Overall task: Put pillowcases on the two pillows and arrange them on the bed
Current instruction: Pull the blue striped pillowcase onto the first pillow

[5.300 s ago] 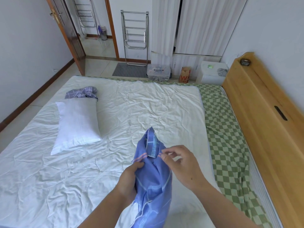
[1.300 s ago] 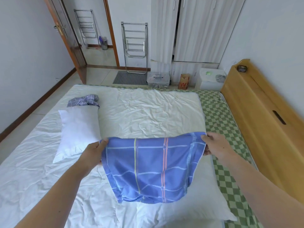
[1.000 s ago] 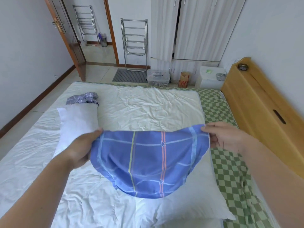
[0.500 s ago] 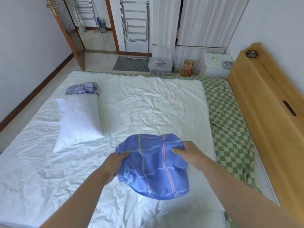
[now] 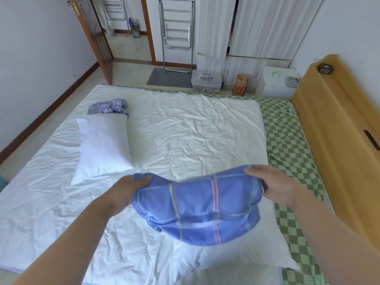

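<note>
A blue checked pillowcase (image 5: pixel 202 208) hangs spread between my hands above the near part of the bed. My left hand (image 5: pixel 126 191) grips its left edge and my right hand (image 5: pixel 271 187) grips its right edge. Under it lies a bare white pillow (image 5: pixel 236 258), partly covered by the cloth. A second bare white pillow (image 5: pixel 102 147) lies on the left side of the bed. A crumpled grey-blue checked pillowcase (image 5: pixel 109 106) sits at that pillow's far end.
The bed has a wrinkled white sheet (image 5: pixel 185 132) over a green checked cover (image 5: pixel 287 140). A wooden headboard (image 5: pixel 339 140) runs along the right. Beyond the bed stand a metal rack (image 5: pixel 177 33), a clear box (image 5: pixel 206 80) and a white cabinet (image 5: pixel 277 82).
My hands have moved apart, stretching the bunched blue pillowcase wide again over the near pillow. The camera has tilted slightly.
</note>
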